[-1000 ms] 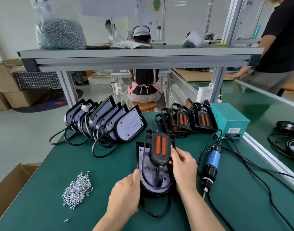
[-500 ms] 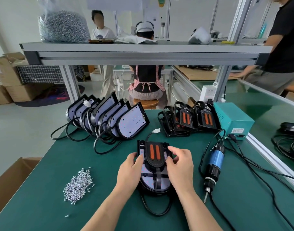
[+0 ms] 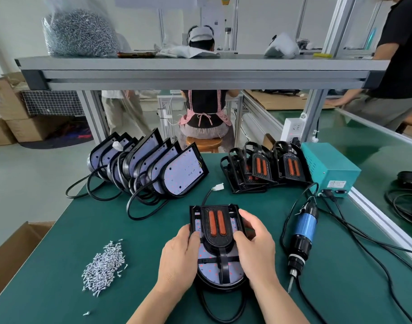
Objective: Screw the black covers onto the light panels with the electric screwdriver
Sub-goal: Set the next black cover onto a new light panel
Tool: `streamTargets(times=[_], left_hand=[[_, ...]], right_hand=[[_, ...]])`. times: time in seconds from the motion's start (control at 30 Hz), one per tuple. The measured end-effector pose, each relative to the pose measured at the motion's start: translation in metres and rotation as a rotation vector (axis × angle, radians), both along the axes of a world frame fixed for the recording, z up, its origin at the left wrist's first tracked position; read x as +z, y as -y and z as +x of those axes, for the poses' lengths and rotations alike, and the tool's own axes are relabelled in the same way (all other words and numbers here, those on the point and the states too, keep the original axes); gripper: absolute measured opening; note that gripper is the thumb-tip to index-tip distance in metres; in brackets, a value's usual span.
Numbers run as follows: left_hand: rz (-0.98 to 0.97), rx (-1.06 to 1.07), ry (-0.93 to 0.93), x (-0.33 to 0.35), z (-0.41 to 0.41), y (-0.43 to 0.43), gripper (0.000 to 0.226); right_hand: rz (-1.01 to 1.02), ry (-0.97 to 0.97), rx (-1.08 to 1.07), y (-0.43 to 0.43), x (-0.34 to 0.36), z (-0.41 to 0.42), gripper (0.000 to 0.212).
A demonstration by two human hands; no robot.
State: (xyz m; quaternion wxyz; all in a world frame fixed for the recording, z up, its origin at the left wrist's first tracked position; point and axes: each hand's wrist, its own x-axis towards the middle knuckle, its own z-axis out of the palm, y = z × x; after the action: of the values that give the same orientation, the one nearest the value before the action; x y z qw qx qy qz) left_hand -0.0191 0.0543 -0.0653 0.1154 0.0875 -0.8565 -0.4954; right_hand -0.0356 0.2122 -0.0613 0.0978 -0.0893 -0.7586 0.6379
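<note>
A light panel lies flat on the green table in front of me. A black cover with two orange strips sits on top of it. My left hand grips the cover's left side, thumb on its edge. My right hand holds its right side, fingers curled over the rim. The blue and black electric screwdriver lies on the table just right of my right hand, tip toward me. A heap of silver screws lies to the left.
A row of uncovered light panels with black cables leans at the back left. Spare black covers stand at the back, beside a teal power box. Cables cross the right side. A shelf runs overhead. A cardboard box sits left of the table.
The cover went from tilted up above the panel to lying flat on it. Both hands shifted up to grip its left and right sides.
</note>
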Motion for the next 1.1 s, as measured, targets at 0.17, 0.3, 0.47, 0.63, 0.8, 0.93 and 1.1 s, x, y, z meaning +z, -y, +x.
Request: streamTargets(times=[0.17,0.3,0.47,0.63,0.8,0.93,1.1], left_hand=[[-0.005,-0.002,-0.004,0.005,0.003,-0.003,0.036],[-0.043,0.011,-0.007,0.009,0.006,-0.003,0.036],[-0.178,0.045,0.027,0.009,0.012,0.000,0.035],[-0.282,0.022,0.055,0.025,0.021,0.019,0.040],[-0.452,0.068,0.113,0.047,0.027,0.102,0.014],[-0.542,-0.035,0.295,0.055,0.035,0.135,0.012],[-0.580,-0.038,0.297,0.039,0.041,0.130,0.015]], right_hand=[[-0.015,0.015,-0.002,0.000,0.004,0.001,0.052],[-0.041,0.040,0.011,0.001,0.009,0.002,0.051],[-0.070,0.029,0.067,0.001,0.014,0.003,0.053],[-0.165,0.052,0.109,-0.002,0.015,0.000,0.053],[-0.215,0.069,0.089,-0.002,0.014,-0.001,0.050],[-0.223,0.073,0.084,0.000,0.016,0.001,0.053],[-0.226,0.082,0.083,-0.001,0.017,0.000,0.047]])
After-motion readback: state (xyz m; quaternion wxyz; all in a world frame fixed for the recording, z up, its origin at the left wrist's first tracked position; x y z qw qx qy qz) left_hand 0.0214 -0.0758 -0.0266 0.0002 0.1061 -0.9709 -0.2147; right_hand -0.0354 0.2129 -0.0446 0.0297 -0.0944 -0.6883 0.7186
